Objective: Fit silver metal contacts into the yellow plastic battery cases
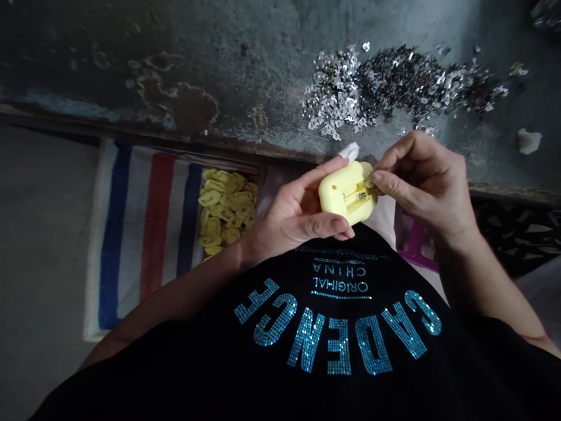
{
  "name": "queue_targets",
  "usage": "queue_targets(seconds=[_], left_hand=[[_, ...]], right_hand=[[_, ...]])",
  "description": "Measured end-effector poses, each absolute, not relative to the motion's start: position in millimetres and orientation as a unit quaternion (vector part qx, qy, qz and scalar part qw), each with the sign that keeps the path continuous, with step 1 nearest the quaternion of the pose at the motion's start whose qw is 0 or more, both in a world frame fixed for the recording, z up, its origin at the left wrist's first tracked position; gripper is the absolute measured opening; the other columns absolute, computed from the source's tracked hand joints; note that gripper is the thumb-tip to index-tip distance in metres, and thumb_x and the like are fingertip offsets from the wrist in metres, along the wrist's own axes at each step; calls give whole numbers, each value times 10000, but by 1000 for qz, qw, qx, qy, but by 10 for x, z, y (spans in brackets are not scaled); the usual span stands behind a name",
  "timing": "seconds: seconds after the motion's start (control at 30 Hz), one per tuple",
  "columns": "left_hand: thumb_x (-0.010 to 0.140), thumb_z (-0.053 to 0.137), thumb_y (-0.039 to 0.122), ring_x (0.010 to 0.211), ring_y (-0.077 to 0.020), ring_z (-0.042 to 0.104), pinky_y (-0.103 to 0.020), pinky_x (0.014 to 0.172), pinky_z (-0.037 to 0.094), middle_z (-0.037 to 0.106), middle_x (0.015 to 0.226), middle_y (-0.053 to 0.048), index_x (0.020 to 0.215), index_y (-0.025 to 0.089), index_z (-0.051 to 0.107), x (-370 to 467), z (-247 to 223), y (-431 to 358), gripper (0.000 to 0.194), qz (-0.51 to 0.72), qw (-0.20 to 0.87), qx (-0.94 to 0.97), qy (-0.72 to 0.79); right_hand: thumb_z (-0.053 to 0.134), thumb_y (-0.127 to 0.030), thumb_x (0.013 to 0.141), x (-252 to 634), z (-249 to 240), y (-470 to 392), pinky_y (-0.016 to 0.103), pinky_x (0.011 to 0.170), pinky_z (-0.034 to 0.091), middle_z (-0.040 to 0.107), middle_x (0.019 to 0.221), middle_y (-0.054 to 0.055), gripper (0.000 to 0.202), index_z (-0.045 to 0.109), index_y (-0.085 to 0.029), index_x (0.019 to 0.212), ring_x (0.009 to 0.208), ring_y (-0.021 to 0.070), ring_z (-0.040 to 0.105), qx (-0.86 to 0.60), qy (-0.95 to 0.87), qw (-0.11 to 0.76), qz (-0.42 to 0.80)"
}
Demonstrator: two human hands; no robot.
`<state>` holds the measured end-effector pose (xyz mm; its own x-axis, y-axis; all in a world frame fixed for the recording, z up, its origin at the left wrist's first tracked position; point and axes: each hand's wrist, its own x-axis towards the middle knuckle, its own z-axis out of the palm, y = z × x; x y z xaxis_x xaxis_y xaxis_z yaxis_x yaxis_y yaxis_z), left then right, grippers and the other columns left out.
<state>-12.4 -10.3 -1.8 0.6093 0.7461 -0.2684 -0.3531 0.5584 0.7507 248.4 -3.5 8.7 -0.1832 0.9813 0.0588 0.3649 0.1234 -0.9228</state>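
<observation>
My left hand (302, 213) is closed round a pale yellow plastic housing (339, 178) with rounded edges, gripping it between thumb and fingers. A recessed slot like a battery compartment faces up, and a small metal contact (362, 195) shows inside it. White wrapping covers one fingertip of that hand. At the slot's right end, the thumb and index finger of my right hand (423, 184) pinch a small metal contact plate, mostly hidden by the fingertips. Beyond the hands, a heap of small shiny metal contact plates (394, 85) lies on the worn grey bench (245, 88).
Left of my lap, a striped woven sack (149, 216) stands open beside several more yellow plastic housings (228, 204). A whitish lump (529, 141) rests near the bench's front edge. Something magenta plastic (414, 240) shows under my right forearm.
</observation>
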Motion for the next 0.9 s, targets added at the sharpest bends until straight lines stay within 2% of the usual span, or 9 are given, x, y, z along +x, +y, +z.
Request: queue_targets(seconds=[0.07,0.13,0.27,0.33,0.47,0.53,0.63,0.73,0.9], left_hand=[[867,1059,355,918,-207,884,-308,798,780,752,1656,-73,1574,322,745,-115,-9,-112,774,334,834,329,291],[864,1058,330,1086,-274,893,-347,863,791,765,1637,-61,1551,310,759,-102,1,-121,750,341,831,327,293],[855,1062,345,1395,-399,804,-447,993,791,743,1664,-65,1564,293,750,-83,11,-134,776,344,825,335,299],[851,1068,374,1369,-389,817,-435,974,794,720,1694,-61,1570,306,748,-85,6,-137,789,341,824,339,299],[861,1063,410,1083,-287,890,-371,850,796,702,1713,-71,1622,325,711,-95,-8,-135,843,340,819,344,309],[862,1062,399,1047,-267,889,-348,831,793,710,1702,-89,1634,307,699,-90,-5,-127,858,345,816,343,311],[836,1078,375,1209,-327,872,-356,880,797,722,1687,-100,1600,288,720,-70,10,-115,849,349,820,339,303],[822,1085,371,1420,-420,791,-461,1019,790,736,1669,-94,1573,289,738,-53,20,-118,831,350,822,337,299],[812,1085,331,1521,-455,722,-588,1167,727,791,1588,-67,1539,298,759,-54,10,-138,798,359,818,335,298]], right_hand=[[846,-690,1014,2458,83,-51,408,679,681,723,884,4,391,782,-308,1071,764,217,732,-526,-656,372,393],[841,-671,1027,2426,76,-70,419,704,693,707,882,1,373,784,-305,1074,783,221,738,-532,-663,377,369],[825,-650,1047,2373,32,-109,425,705,693,687,867,4,348,773,-306,1041,785,224,731,-541,-669,402,314],[812,-658,1055,2351,-5,-126,408,682,680,682,864,5,353,766,-308,1054,780,218,728,-545,-665,416,296],[753,-656,1097,2322,-70,-155,365,624,637,685,859,-9,350,728,-309,1059,711,189,705,-537,-652,448,292],[729,-654,1112,2325,-84,-170,353,615,629,707,865,-15,350,707,-309,1054,685,178,701,-538,-643,453,304],[742,-659,1101,2353,-79,-192,355,609,632,738,879,-8,356,702,-309,1055,704,190,729,-539,-636,448,323],[798,-633,1068,2394,-50,-210,370,610,632,753,891,3,338,728,-304,1040,702,198,719,-539,-634,448,327],[813,-465,1081,2438,87,-264,422,692,657,788,935,28,150,815,-316,1060,772,231,731,-548,-674,414,272]])
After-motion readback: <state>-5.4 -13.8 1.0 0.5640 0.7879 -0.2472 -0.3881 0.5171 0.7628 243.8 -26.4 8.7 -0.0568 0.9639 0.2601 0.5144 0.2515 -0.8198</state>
